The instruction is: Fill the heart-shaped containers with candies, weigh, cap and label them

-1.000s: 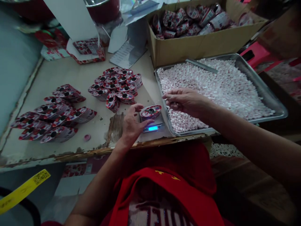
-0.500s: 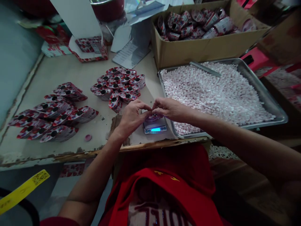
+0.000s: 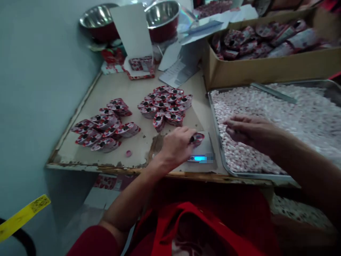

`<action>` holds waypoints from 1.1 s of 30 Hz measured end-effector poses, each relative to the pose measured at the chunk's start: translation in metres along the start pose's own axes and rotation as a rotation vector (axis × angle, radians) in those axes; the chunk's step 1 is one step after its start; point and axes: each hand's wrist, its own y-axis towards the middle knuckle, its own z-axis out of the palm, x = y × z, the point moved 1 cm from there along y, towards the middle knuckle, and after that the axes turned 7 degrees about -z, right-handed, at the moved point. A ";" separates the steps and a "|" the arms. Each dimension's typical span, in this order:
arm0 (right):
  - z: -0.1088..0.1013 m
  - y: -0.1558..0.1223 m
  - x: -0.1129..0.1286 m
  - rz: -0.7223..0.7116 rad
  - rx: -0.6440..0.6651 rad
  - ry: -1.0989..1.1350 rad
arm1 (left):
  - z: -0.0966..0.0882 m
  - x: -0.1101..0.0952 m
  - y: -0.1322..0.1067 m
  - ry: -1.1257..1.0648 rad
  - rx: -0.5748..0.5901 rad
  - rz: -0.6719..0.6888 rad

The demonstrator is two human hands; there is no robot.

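Observation:
My left hand point(image 3: 177, 145) is closed around a small red printed candy box point(image 3: 197, 138) that sits on a little digital scale point(image 3: 201, 155) with a lit blue display. My right hand point(image 3: 249, 131) hovers over the near left part of the metal tray point(image 3: 221, 144) of small pink-white candies point(image 3: 279, 117), fingers curled together; what is in them, if anything, I cannot make out.
Two clusters of red printed boxes point(image 3: 164, 104) point(image 3: 102, 128) lie on the worn table point(image 3: 125, 89). A cardboard carton point(image 3: 266, 67) of more boxes stands behind the tray. Two steel bowls point(image 3: 162, 14), papers and a wall lie at back left. A pink cap point(image 3: 129, 153) lies near the table's front edge.
My right hand has moved from the box on the scale back over the candy tray. My left hand stays on the box. The camera has swung left.

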 end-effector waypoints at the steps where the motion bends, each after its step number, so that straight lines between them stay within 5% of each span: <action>1: 0.006 0.001 -0.002 0.047 0.026 0.037 | -0.015 0.016 -0.011 0.015 -0.032 -0.052; 5: 0.054 0.018 0.002 0.081 0.203 0.058 | -0.071 0.109 -0.065 0.091 -0.162 -0.309; 8: 0.099 0.051 0.009 -0.170 0.301 -0.205 | -0.086 0.170 -0.092 0.207 -0.313 -0.384; 10: 0.129 0.075 0.011 -0.394 0.300 -0.522 | -0.083 0.187 -0.102 0.269 -0.433 -0.402; 15: 0.187 0.118 0.011 -0.614 0.354 -1.382 | -0.072 0.169 -0.115 0.295 -0.609 -0.388; 18: 0.203 0.125 0.012 -0.654 0.407 -1.606 | -0.076 0.151 -0.122 0.279 -0.641 -0.339; 21: 0.206 0.101 0.020 -0.736 0.510 -1.640 | -0.085 0.141 -0.124 0.275 -0.678 -0.296; 23: 0.199 0.069 0.030 -0.712 0.535 -1.626 | -0.088 0.135 -0.118 0.266 -0.747 -0.265; 26: 0.175 0.018 0.042 -0.451 0.456 -1.669 | -0.083 0.123 -0.096 0.197 -0.769 -0.189; 29: 0.142 -0.012 0.038 -0.218 0.327 -1.737 | -0.066 0.104 -0.065 0.073 -0.675 -0.125; 33: 0.109 -0.019 0.016 -0.163 0.246 -1.736 | -0.044 0.076 -0.031 -0.012 -0.517 -0.080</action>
